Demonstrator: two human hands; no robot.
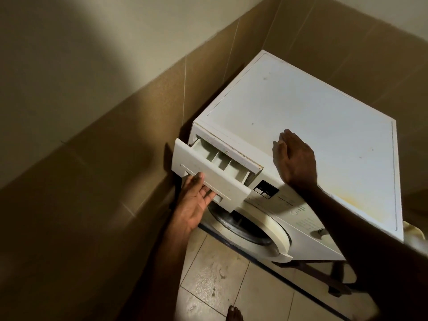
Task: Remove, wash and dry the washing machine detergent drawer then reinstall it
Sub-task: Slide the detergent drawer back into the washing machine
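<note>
The white detergent drawer sticks partway out of its slot at the top left of the white washing machine. Three compartments show behind its front panel. My left hand is palm up below the panel, its fingers hooked into the handle recess and the thumb on the panel face. Flat on the machine's top, near the front edge and just right of the drawer slot, rests my right hand with straight fingers.
The machine stands in a corner against brown tiled walls. Its round door sits below the drawer, with the control panel to the right. The tiled floor is stained, and my bare foot shows at the bottom.
</note>
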